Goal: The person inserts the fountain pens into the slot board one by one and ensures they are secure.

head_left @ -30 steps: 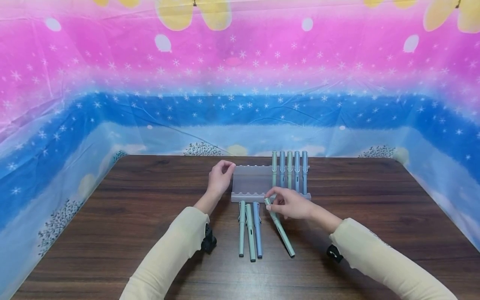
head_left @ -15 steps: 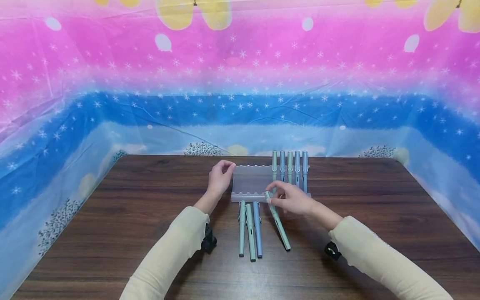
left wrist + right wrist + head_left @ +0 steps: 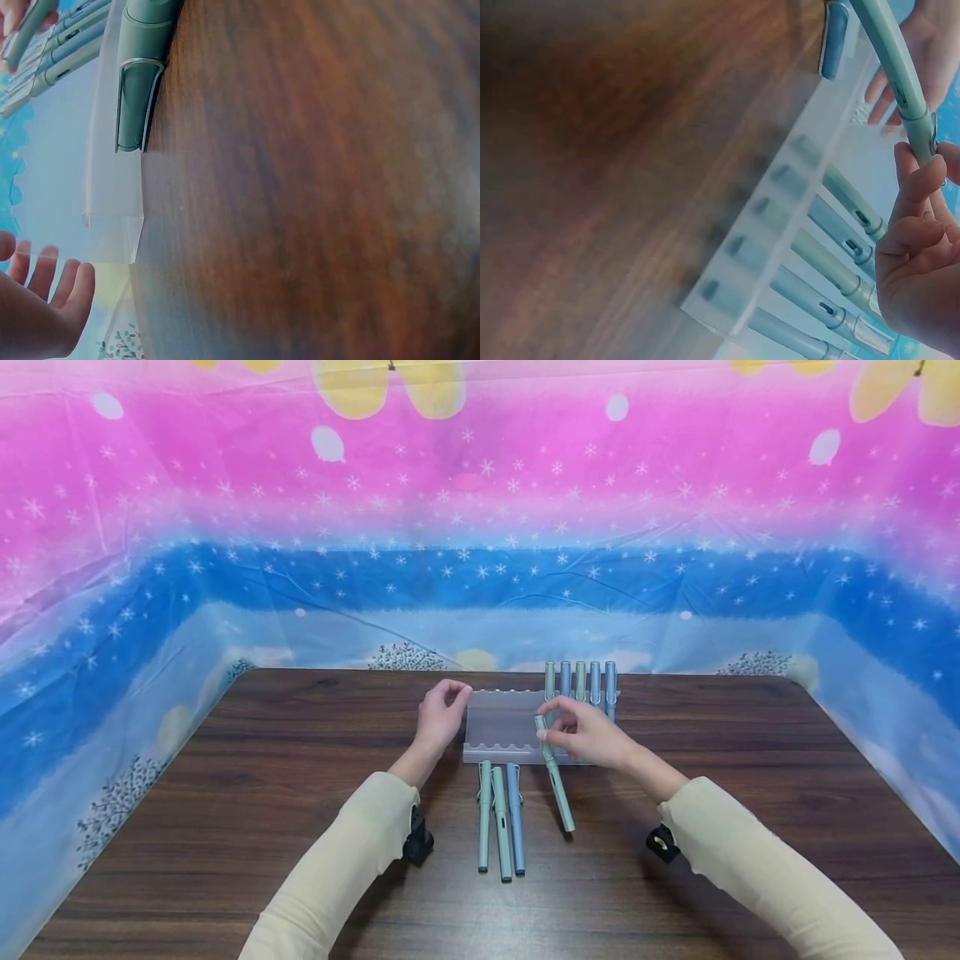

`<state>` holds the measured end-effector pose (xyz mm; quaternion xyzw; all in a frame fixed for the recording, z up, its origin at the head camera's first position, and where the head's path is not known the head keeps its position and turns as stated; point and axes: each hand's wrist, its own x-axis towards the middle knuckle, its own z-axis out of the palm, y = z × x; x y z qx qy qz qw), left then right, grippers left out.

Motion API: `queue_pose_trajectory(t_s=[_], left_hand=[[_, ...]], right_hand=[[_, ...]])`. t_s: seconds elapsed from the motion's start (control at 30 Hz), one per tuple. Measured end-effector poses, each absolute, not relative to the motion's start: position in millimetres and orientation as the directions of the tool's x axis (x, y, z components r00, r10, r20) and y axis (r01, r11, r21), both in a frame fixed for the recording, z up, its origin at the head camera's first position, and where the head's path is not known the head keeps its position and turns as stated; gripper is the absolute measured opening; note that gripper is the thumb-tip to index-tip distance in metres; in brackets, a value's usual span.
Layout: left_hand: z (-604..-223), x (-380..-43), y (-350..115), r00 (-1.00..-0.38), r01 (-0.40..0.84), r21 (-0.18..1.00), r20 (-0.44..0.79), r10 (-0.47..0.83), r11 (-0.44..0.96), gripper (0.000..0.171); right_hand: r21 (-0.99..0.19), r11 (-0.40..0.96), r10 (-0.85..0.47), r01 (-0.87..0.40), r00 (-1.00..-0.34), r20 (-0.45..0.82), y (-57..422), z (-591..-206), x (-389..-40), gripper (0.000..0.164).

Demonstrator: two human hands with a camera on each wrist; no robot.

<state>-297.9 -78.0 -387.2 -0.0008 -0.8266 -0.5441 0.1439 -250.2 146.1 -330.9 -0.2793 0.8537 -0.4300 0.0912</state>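
The right hand (image 3: 588, 733) pinches a green pen (image 3: 557, 785) by its cap end, slanting in front of the clear rack (image 3: 501, 720), whose upper left corner the left hand (image 3: 441, 714) pinches. Best to steady that corner, keep the pen off the three loose pens (image 3: 501, 827), and match its slant to the five racked pens (image 3: 581, 678).

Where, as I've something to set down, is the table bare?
The table is bare left of the left sleeve and right of the right sleeve. It is crowded between them: three loose pens lie before the rack, which bears five pens, and the right hand holds another pen.
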Motion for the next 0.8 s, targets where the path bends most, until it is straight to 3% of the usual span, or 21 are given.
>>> queue_pose_trajectory(t_s=[0.33,0.8], left_hand=[[-388.1,-299.2,-78.4,-0.961,0.151,0.899,0.230,-0.151,0.410,0.018],[-387.7,-298.4,-78.5,-0.962,0.153,0.898,0.231,-0.147,0.413,0.019]], right_hand=[[-0.765,0.489,-0.522,-0.418,-0.843,0.127,152.7,-341.4,-280.6,0.034],[-0.751,0.533,-0.433,-0.389,-0.888,0.153,151.8,-327.5,-289.2,0.034]])
